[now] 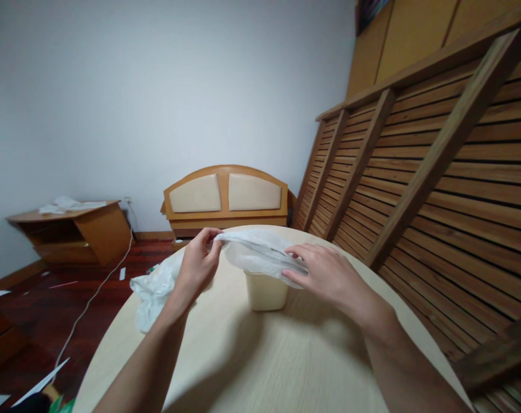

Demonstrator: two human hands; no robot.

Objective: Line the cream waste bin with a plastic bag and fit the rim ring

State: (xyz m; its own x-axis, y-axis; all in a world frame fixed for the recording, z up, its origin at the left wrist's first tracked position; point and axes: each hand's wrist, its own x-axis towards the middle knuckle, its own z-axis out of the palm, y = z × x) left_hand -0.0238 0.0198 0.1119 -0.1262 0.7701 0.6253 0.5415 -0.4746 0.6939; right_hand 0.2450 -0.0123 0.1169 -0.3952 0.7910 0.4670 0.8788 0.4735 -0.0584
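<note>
A thin white plastic bag (255,249) is spread between my two hands over a small cream-coloured bin (266,293). The bin stands upright on the round table, and the bag hides most of its rim. My left hand (202,258) pinches the bag's left end between thumb and fingers. At the right end, my right hand (322,269) has the bag between its thumb and fingers, which are a little apart. Another crumpled whitish plastic bag (155,289) lies on the table, partly behind my left forearm.
The pale round table (303,355) has its curved edge on both sides of me. A slatted wooden frame (427,189) leans at the right. Beyond the table are a headboard (226,195) and a low wooden cabinet (99,235). A white cable (94,292) trails over the floor.
</note>
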